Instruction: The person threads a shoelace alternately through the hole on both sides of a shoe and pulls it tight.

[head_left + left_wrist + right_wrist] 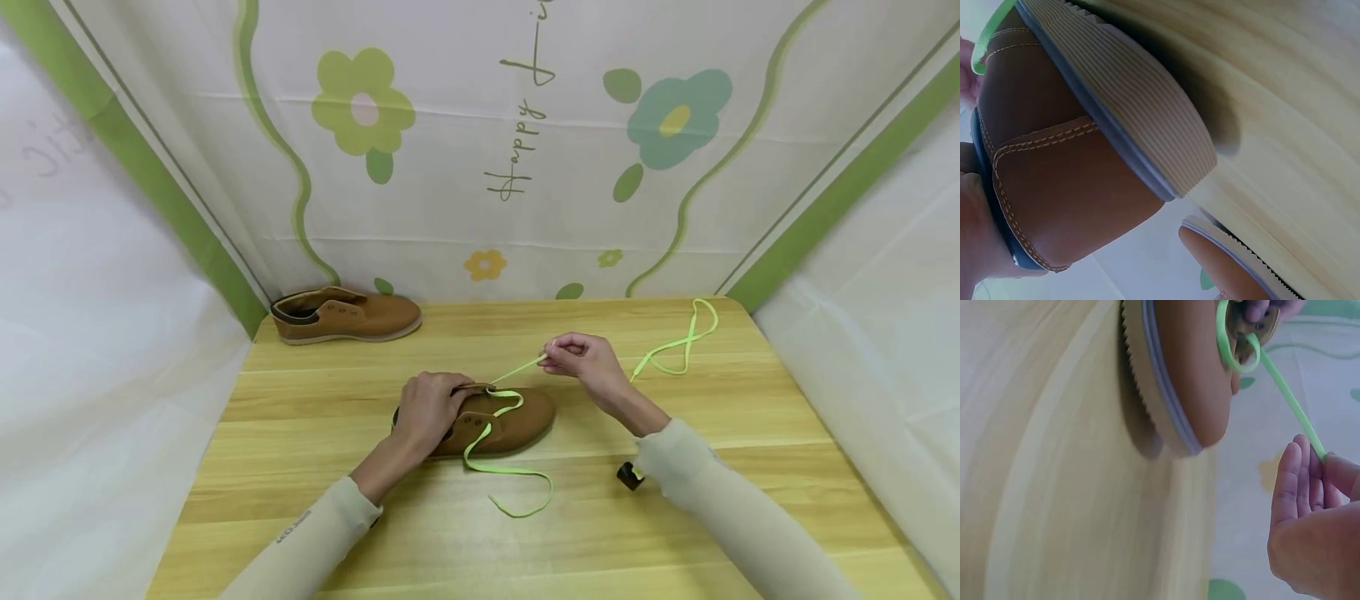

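Note:
A brown shoe (534,421) lies on the table with its toe to the right. My left hand (429,410) grips its upper near the opening, fingers at the far eyelet flap and palm hiding part of the heel. A neon green shoelace (1294,403) runs through eyelets at the front. To the right of the flap, my right hand (588,367) pinches one end between thumb and fingers, and that stretch is straight. The other end lies in a loose curve on the near side. In the left wrist view the shoe's ridged sole (1135,94) faces the camera.
Another brown shoe (382,318), with no lace in its eyelets, stands at the table's back left. A second green shoelace (686,340) is looped at the back right. Near the right sleeve lies a small black object (628,476). A printed fabric wall (450,208) rises behind the table.

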The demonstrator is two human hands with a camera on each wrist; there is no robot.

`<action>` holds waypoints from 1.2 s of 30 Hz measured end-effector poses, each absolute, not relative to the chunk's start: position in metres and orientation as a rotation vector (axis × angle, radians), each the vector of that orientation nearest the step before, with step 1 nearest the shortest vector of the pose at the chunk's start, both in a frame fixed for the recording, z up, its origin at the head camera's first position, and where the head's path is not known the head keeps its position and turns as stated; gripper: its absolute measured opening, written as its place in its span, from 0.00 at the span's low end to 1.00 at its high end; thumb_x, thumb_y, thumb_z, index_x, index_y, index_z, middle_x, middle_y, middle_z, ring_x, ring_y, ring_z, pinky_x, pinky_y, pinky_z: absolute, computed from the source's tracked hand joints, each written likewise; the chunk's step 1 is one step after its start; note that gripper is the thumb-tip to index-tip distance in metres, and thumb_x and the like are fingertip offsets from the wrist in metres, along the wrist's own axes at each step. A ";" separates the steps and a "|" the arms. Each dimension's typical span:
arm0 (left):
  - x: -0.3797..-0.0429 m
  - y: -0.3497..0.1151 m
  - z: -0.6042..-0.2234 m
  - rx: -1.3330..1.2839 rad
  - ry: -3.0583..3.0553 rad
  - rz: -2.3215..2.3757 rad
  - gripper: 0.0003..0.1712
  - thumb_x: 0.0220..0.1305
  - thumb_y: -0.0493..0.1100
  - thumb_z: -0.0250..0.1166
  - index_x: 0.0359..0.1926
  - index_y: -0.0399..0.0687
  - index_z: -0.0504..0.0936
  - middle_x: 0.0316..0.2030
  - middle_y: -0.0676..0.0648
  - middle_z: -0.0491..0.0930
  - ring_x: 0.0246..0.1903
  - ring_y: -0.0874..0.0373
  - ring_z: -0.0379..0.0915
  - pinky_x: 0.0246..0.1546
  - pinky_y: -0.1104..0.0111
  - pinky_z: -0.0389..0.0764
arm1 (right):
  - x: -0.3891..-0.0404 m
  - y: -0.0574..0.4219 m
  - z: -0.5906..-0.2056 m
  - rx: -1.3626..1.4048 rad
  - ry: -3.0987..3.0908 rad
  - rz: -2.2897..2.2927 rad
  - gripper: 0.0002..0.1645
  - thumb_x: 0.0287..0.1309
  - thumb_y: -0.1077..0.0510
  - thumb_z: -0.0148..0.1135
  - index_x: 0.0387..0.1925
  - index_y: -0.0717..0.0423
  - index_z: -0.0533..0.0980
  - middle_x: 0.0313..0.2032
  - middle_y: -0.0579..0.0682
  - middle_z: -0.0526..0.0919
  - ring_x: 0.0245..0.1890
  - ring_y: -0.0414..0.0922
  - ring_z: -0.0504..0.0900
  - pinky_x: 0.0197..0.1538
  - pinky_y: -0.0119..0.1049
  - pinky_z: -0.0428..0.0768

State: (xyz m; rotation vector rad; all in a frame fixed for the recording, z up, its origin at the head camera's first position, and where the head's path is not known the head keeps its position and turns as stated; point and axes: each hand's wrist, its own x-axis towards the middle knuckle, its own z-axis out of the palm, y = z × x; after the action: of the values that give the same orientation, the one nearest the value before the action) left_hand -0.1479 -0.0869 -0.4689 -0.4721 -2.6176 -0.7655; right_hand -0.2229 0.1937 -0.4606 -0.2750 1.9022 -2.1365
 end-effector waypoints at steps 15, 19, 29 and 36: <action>-0.150 -0.087 -0.471 -0.468 -2.575 -0.786 0.06 0.61 0.39 0.78 0.40 0.51 0.95 0.34 0.49 0.92 0.28 0.54 0.89 0.24 0.62 0.85 | -0.230 0.250 -0.459 -0.001 1.821 -2.253 0.06 0.74 0.66 0.61 0.47 0.67 0.81 0.39 0.51 0.91 0.40 0.45 0.92 0.51 0.38 0.87; -0.150 -0.088 -0.470 -0.462 -2.577 -0.786 0.06 0.61 0.39 0.78 0.40 0.51 0.95 0.34 0.49 0.92 0.27 0.54 0.89 0.23 0.62 0.85 | -0.231 0.266 -0.459 0.071 1.785 -2.305 0.06 0.74 0.66 0.62 0.46 0.67 0.81 0.40 0.51 0.90 0.40 0.45 0.92 0.51 0.36 0.87; -0.148 -0.090 -0.471 -0.450 -2.610 -0.791 0.05 0.61 0.40 0.78 0.39 0.51 0.95 0.34 0.50 0.92 0.27 0.55 0.89 0.22 0.65 0.83 | -0.227 0.288 -0.466 0.167 1.759 -2.321 0.04 0.74 0.66 0.62 0.44 0.64 0.81 0.41 0.50 0.89 0.42 0.44 0.92 0.53 0.36 0.86; -0.148 -0.090 -0.472 -0.445 -2.624 -0.805 0.04 0.63 0.40 0.77 0.40 0.52 0.95 0.34 0.50 0.92 0.28 0.55 0.89 0.22 0.66 0.83 | -0.226 0.301 -0.465 0.228 1.718 -2.389 0.04 0.73 0.67 0.62 0.45 0.64 0.81 0.40 0.50 0.89 0.42 0.44 0.92 0.52 0.35 0.87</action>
State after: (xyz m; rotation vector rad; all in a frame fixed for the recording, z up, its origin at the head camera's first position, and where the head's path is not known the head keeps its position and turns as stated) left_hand -0.1483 -0.0904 -0.4721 -0.4454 -2.6240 -0.8055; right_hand -0.2256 0.3010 -0.4646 0.2277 1.7177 -2.3893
